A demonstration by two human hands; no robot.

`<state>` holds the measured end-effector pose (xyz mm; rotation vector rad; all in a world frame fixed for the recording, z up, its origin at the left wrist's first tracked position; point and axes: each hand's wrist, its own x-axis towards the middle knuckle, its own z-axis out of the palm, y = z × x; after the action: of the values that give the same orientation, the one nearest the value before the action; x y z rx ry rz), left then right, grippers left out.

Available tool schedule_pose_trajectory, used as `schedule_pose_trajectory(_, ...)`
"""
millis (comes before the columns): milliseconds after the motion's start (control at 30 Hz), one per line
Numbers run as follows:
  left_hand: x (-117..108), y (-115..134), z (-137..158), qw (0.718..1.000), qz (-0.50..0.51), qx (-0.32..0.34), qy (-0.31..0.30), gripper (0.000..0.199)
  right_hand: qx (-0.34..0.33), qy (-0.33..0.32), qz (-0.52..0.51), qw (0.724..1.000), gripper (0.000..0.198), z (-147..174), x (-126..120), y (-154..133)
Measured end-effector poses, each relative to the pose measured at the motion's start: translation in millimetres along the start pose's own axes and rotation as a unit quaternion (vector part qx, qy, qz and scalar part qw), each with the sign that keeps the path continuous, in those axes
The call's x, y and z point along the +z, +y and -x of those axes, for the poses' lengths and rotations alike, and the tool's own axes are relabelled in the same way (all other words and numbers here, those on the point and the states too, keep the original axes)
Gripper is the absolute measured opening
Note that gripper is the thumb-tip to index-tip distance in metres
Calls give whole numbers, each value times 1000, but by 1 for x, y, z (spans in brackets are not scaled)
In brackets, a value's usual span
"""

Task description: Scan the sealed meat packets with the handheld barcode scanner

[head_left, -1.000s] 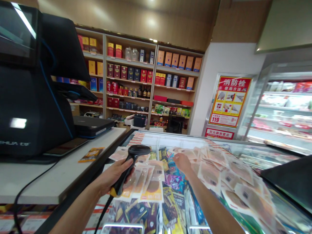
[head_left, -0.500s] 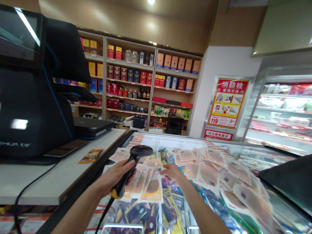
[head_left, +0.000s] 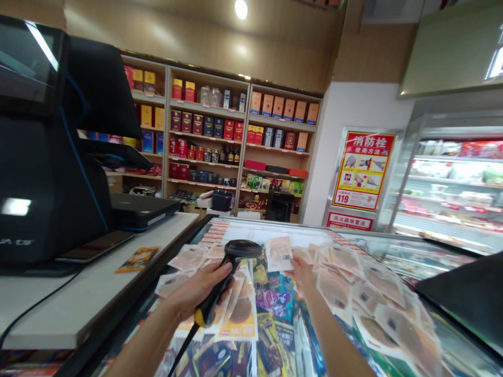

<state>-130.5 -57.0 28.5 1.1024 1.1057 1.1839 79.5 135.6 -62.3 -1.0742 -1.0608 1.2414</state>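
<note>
My left hand (head_left: 207,288) is wrapped round the handle of a black and yellow barcode scanner (head_left: 240,250), its head pointing right. Pinched in my right hand (head_left: 302,272) is a clear flat packet (head_left: 279,253) with something pale brown inside, lifted in front of the scanner head. Similar packets lie under and left of the scanner, over a yellow-and-white printed sheet (head_left: 238,332). A larger spread of these packets (head_left: 377,298) covers the glass top to the right of my right hand. What exactly the packets contain is too blurred to tell.
Bright snack bags show through the glass-topped freezer (head_left: 271,309). On the left, a white counter (head_left: 43,314) carries a black checkout machine (head_left: 43,173), a phone (head_left: 96,246), and an orange packet (head_left: 138,259). The scanner's cable (head_left: 183,348) runs down towards me. A dark panel (head_left: 467,298) stands at right.
My right hand has moved right and slightly up, taking one packet away from the group by the scanner. The scanner has shifted a little to the right in my left hand.
</note>
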Motion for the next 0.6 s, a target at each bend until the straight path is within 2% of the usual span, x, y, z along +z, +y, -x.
schedule_pose_trajectory(200, 17, 2, -4, 1000, -5, -2, -13, 29, -36, 30, 6, 999, 13, -15, -2, 10)
schedule_pose_trajectory(367, 16, 2, -4, 997, -14, 15, -79, 28, -45, 45, 23, 998, 12, -15, -2, 12)
schedule_pose_trajectory(600, 17, 5, 0, 994, -20, 34, -102, 29, -71, 51, 55, 995, 16, -17, -5, 19)
